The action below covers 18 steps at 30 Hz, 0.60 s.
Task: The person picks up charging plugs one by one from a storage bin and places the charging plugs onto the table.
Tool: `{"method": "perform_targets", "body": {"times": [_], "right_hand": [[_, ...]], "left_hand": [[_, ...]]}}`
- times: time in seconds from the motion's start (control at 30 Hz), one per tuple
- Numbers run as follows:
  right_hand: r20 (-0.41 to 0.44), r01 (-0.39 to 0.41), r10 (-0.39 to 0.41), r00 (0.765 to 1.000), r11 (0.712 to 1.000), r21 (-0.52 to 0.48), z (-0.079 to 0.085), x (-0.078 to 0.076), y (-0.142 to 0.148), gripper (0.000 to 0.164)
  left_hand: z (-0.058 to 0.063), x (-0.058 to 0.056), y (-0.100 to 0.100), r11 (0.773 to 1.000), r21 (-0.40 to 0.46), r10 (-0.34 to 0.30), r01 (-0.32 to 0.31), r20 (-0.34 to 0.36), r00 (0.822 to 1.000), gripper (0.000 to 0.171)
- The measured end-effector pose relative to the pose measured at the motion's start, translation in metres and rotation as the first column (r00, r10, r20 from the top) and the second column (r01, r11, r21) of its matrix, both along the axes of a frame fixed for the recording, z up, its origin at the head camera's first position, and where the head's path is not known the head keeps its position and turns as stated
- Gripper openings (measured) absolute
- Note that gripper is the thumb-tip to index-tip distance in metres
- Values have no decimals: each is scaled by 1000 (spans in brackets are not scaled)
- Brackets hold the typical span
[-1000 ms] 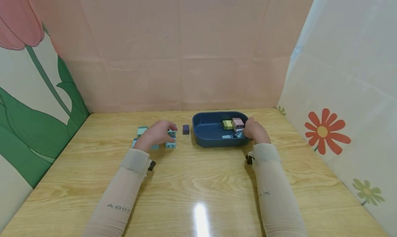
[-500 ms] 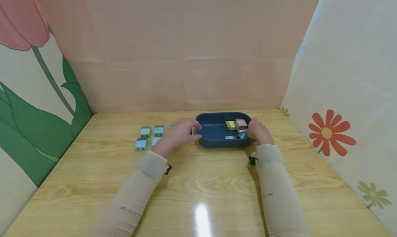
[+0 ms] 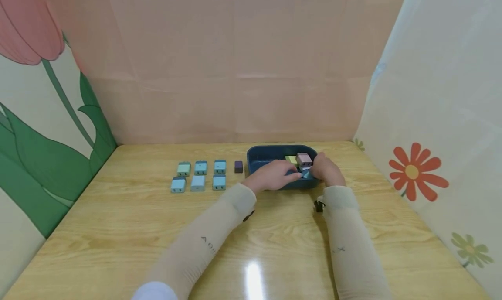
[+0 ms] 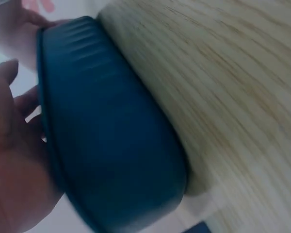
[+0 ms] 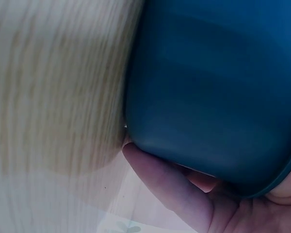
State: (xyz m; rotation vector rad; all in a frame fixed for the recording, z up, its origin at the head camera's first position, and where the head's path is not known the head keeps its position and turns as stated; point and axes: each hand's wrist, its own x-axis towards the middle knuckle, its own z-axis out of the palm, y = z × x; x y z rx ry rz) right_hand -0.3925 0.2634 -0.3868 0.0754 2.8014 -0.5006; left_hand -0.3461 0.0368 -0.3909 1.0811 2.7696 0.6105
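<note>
On the wooden surface (image 3: 282,230), a dark blue box (image 3: 300,185) holds a pink plug (image 3: 303,160), a yellow plug (image 3: 290,159) and a blue plug (image 3: 306,174), all near its right end. The right hand (image 3: 328,170) grips that end of the box. The left hand (image 3: 273,175) reaches over the near edge, its thumb and fingers loose and apart, right by the blue plug; I can't tell if they touch it. Left of the box, six plugs (image 3: 198,183) sit in two rows of three. Between them and the box is a small dark purple block (image 3: 238,167).
</note>
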Motion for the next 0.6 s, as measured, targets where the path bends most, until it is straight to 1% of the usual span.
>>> {"method": "perform_targets", "body": {"times": [0.13, 0.3, 0.4, 0.5, 0.6], "right_hand": [[8, 11, -11, 1000, 1000, -3, 0, 1, 0, 74], [13, 20, -20, 1000, 1000, -6, 0, 1, -2, 69], [9, 21, -21, 1000, 1000, -4, 1, 1, -2, 69], [7, 26, -26, 1000, 1000, -5, 2, 2, -2, 67], [8, 22, -22, 1000, 1000, -1, 2, 3, -2, 69]], "left_hand": [[-6, -12, 14, 999, 36, -12, 10, 78, 997, 43], [-9, -21, 22, 999, 30, -45, 41, 153, 987, 42], [-7, -25, 23, 999, 35, -46, 40, 193, 980, 40], [-6, -30, 24, 999, 37, -32, 25, 224, 974, 38], [-6, -35, 23, 1000, 23, -17, 12, 239, 971, 36]]}}
